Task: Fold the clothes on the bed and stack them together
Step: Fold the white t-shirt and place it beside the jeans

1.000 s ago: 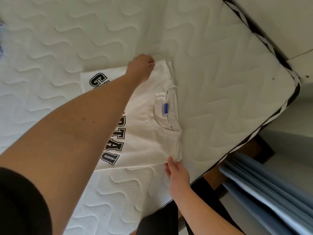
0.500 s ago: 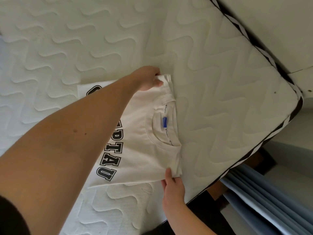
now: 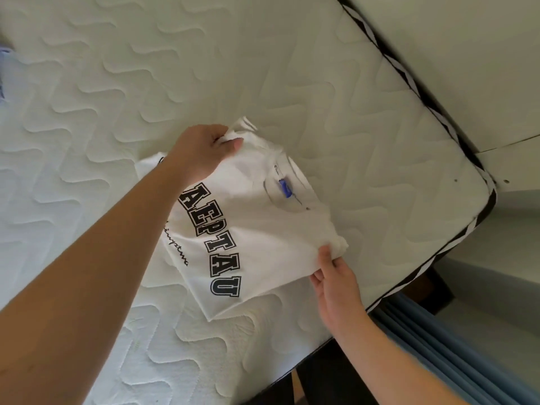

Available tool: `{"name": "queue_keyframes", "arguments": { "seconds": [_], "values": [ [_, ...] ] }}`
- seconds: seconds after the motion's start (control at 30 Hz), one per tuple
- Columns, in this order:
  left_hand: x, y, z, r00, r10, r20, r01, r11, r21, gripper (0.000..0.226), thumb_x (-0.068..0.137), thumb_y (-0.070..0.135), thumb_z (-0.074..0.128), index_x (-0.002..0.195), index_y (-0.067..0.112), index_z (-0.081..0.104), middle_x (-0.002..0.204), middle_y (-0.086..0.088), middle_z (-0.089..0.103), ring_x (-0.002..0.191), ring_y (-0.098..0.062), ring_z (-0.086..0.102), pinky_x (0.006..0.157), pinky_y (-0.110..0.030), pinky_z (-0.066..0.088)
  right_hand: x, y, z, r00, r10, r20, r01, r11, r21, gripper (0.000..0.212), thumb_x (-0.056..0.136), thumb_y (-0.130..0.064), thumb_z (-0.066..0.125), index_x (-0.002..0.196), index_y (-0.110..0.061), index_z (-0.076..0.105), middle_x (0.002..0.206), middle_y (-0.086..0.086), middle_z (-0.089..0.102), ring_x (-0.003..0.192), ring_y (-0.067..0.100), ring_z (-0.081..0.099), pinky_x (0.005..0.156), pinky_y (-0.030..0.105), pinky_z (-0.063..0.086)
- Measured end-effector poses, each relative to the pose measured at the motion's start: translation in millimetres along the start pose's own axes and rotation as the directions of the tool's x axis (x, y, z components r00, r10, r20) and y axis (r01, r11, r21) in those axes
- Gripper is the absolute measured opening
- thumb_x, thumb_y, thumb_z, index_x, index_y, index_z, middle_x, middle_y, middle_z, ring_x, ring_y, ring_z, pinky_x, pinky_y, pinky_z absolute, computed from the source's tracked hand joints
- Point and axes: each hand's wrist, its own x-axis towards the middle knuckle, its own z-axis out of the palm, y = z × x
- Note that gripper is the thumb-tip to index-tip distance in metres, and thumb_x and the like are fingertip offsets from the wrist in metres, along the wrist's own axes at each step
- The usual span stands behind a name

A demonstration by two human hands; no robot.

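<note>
Lying near the mattress's right corner, the folded T-shirt runs lengthwise from its collar, which faces that corner, toward the left. The left hand pinches its far collar-end corner; the right hand pinches the near one. Blue curtain folds hang beyond the mattress's near edge. The shirt is white with black block letters and a blue neck label.
</note>
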Motion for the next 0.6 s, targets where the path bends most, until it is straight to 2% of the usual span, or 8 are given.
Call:
{"name": "queue_keyframes", "arguments": {
  "seconds": [0.1, 0.2, 0.3, 0.37, 0.4, 0.5, 0.57, 0.6],
  "values": [
    [-48.8, -0.4, -27.4, 0.98, -0.11, -0.165, 0.066, 0.967, -0.247, 0.034, 0.096, 0.039, 0.059, 0.078, 0.01, 0.058, 0.053, 0.01, 0.038, 0.047, -0.005, 0.03, 0.044, -0.019, 0.023, -10.1, -26.7, -2.8, 0.995, -0.062, 0.075, 0.067, 0.995, -0.073, 0.038, 0.085, -0.033, 0.059, 0.118, -0.015, 0.064, 0.118, 0.004, 0.071, 0.112, 0.018, 0.066, 0.098, 0.033, 0.052],
    [-106.4, 5.0, -51.8, 0.949, -0.188, -0.251, 0.06, 0.894, -0.444, 0.027, 0.095, 0.039, 0.061, 0.084, 0.015, 0.067, 0.066, 0.009, 0.055, 0.06, -0.005, 0.045, 0.058, -0.021, 0.035, -31.1, -53.6, -2.5, 0.978, -0.154, 0.144, 0.188, 0.945, -0.266, 0.038, 0.084, -0.039, 0.059, 0.115, -0.017, 0.064, 0.115, -0.001, 0.072, 0.113, 0.017, 0.065, 0.099, 0.035, 0.047],
    [-168.9, 15.4, -76.9, 0.918, -0.275, -0.285, 0.034, 0.772, -0.635, 0.017, 0.092, 0.041, 0.064, 0.094, 0.031, 0.076, 0.086, 0.008, 0.074, 0.077, -0.005, 0.065, 0.068, -0.017, 0.05, -62.8, -83.1, 0.8, 0.93, -0.257, 0.261, 0.355, 0.808, -0.47, 0.035, 0.09, -0.046, 0.052, 0.118, -0.028, 0.063, 0.115, -0.01, 0.071, 0.111, 0.006, 0.064, 0.095, 0.027, 0.047],
    [-212.2, 20.6, -89.6, 0.905, -0.305, -0.296, 0.027, 0.736, -0.676, 0.024, 0.086, 0.052, 0.065, 0.094, 0.032, 0.076, 0.089, 0.004, 0.076, 0.08, -0.005, 0.068, 0.07, -0.021, 0.052, -88.0, -103.9, 7.3, 0.885, -0.331, 0.327, 0.462, 0.696, -0.549, 0.03, 0.092, -0.049, 0.049, 0.111, -0.033, 0.065, 0.11, -0.015, 0.071, 0.104, -0.001, 0.065, 0.086, 0.014, 0.049],
    [-231.9, 22.6, -95.3, 0.898, -0.319, -0.302, 0.021, 0.718, -0.695, 0.031, 0.082, 0.058, 0.065, 0.094, 0.032, 0.076, 0.09, 0.001, 0.076, 0.08, -0.006, 0.068, 0.072, -0.026, 0.051, -101.0, -113.9, 11.8, 0.861, -0.368, 0.351, 0.509, 0.648, -0.567, 0.03, 0.091, -0.049, 0.049, 0.107, -0.032, 0.066, 0.105, -0.016, 0.072, 0.099, -0.001, 0.066, 0.08, 0.011, 0.048],
    [-280.9, 30.8, -112.9, 0.897, -0.349, -0.272, 0.022, 0.649, -0.76, 0.038, 0.076, 0.063, 0.064, 0.097, 0.033, 0.076, 0.094, 0.002, 0.077, 0.084, -0.008, 0.071, 0.076, -0.034, 0.051, -141.7, -137.6, 29.3, 0.8, -0.444, 0.403, 0.598, 0.535, -0.597, 0.037, 0.088, -0.051, 0.05, 0.093, -0.019, 0.068, 0.083, -0.004, 0.071, 0.081, 0.007, 0.064, 0.071, 0.019, 0.046],
    [-308.6, 35.7, -124.2, 0.899, -0.367, -0.238, 0.026, 0.588, -0.808, 0.041, 0.073, 0.062, 0.066, 0.098, 0.032, 0.076, 0.099, 0.0, 0.077, 0.089, -0.011, 0.071, 0.083, -0.038, 0.051, -170.1, -148.8, 45.5, 0.77, -0.465, 0.437, 0.636, 0.5, -0.588, 0.041, 0.09, -0.048, 0.051, 0.081, -0.01, 0.063, 0.065, 0.008, 0.055, 0.065, 0.007, 0.051, 0.064, 0.022, 0.04],
    [-322.4, 38.6, -130.2, 0.902, -0.366, -0.23, 0.022, 0.571, -0.821, 0.043, 0.072, 0.063, 0.067, 0.099, 0.031, 0.076, 0.101, -0.001, 0.076, 0.091, -0.012, 0.071, 0.085, -0.038, 0.051, -185.2, -153.2, 54.5, 0.754, -0.475, 0.454, 0.655, 0.489, -0.576, 0.037, 0.09, -0.047, 0.052, 0.07, -0.016, 0.061, 0.055, 0.001, 0.045, 0.056, 0.004, 0.043, 0.057, 0.019, 0.035]
  ]
}}
